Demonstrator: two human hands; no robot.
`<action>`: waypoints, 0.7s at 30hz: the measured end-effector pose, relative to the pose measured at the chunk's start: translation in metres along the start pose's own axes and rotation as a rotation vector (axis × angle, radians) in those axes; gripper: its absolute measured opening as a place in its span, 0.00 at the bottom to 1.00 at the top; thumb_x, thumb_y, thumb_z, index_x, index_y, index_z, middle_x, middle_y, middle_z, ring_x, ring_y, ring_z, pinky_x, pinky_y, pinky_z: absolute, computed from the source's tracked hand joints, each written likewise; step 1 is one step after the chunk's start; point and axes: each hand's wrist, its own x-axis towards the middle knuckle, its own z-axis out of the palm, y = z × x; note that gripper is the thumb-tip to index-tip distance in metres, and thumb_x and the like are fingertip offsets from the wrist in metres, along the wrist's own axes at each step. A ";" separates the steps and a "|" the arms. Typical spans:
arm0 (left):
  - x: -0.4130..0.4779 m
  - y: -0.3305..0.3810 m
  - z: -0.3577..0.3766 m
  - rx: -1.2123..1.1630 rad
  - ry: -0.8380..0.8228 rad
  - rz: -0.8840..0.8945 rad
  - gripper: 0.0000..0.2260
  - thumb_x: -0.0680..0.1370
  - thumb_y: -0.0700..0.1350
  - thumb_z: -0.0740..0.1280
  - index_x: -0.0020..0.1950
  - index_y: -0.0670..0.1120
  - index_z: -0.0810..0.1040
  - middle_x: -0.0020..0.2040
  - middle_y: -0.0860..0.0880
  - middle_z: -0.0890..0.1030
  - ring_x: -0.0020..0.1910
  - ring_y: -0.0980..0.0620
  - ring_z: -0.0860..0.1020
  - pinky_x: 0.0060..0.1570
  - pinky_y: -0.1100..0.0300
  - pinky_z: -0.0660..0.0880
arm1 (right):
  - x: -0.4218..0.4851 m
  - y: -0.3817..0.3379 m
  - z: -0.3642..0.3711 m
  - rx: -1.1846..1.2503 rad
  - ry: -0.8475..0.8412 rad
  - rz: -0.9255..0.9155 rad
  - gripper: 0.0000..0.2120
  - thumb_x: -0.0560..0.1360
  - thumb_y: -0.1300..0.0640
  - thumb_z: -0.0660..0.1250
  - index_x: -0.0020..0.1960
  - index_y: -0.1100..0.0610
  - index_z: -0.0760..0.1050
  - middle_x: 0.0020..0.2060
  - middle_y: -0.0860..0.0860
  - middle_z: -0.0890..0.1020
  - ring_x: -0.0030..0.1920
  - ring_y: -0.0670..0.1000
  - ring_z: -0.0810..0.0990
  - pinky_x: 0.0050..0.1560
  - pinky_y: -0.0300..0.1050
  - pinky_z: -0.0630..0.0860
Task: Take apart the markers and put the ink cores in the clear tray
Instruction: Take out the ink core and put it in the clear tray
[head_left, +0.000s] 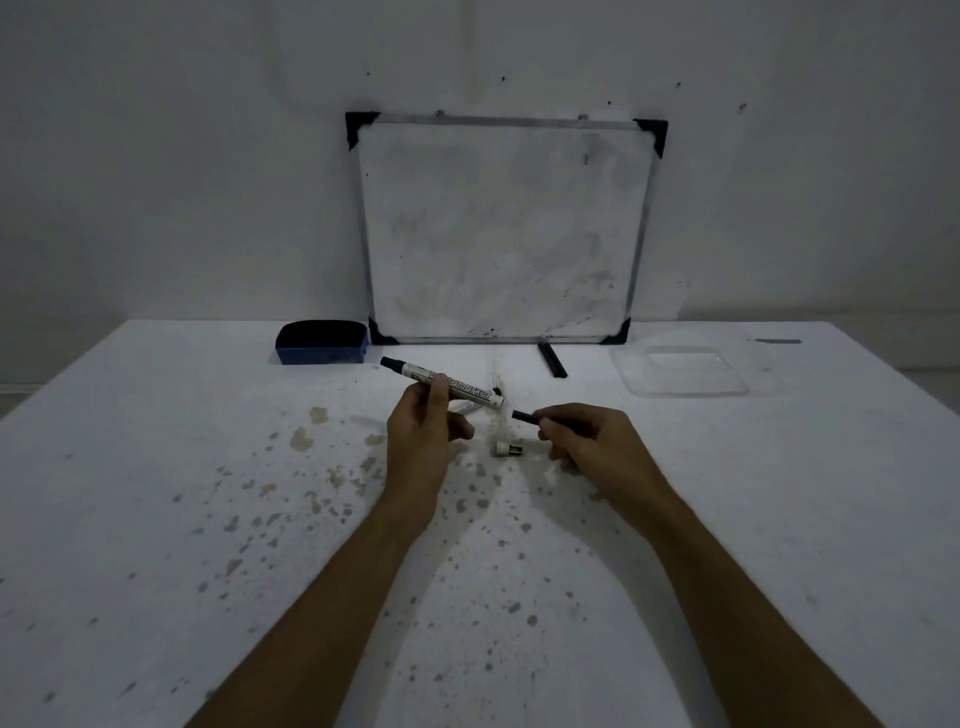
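Note:
My left hand (423, 434) grips a white marker body (441, 381) with a black cap end pointing up and left; its open end faces right. A black ink core (524, 415) sticks out to the left of my right hand (587, 441), pinched between the fingertips, a short gap from the marker's open end. Between my hands a small white end plug (505, 448) lies on the table, and another marker part (465, 409) shows behind my left hand. The clear tray (680, 371) sits at the back right with nothing visible in it.
A whiteboard (501, 228) leans against the wall at the back. A blue eraser (322, 341) lies to its left. Two black sticks (551, 358) lie in front of the board. The white table (208, 467) is spotted with stains.

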 end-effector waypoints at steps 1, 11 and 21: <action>0.000 0.000 0.000 -0.010 -0.007 -0.006 0.15 0.84 0.54 0.62 0.52 0.44 0.81 0.34 0.54 0.83 0.34 0.54 0.80 0.48 0.45 0.79 | 0.001 0.004 -0.001 -0.146 0.054 -0.064 0.07 0.79 0.57 0.71 0.55 0.51 0.85 0.45 0.50 0.87 0.40 0.44 0.83 0.44 0.37 0.78; -0.006 0.004 0.001 -0.004 -0.098 -0.006 0.12 0.80 0.52 0.71 0.51 0.44 0.86 0.40 0.49 0.85 0.37 0.52 0.81 0.49 0.42 0.80 | 0.001 0.015 0.003 -0.548 0.179 -0.242 0.11 0.75 0.54 0.74 0.58 0.48 0.83 0.54 0.49 0.82 0.53 0.48 0.80 0.59 0.49 0.78; -0.006 0.002 0.002 0.042 -0.152 0.016 0.10 0.79 0.54 0.71 0.53 0.50 0.87 0.46 0.40 0.86 0.37 0.52 0.82 0.52 0.35 0.80 | -0.005 -0.007 0.007 0.013 0.043 -0.187 0.11 0.79 0.48 0.71 0.59 0.51 0.83 0.50 0.45 0.87 0.50 0.38 0.84 0.51 0.36 0.79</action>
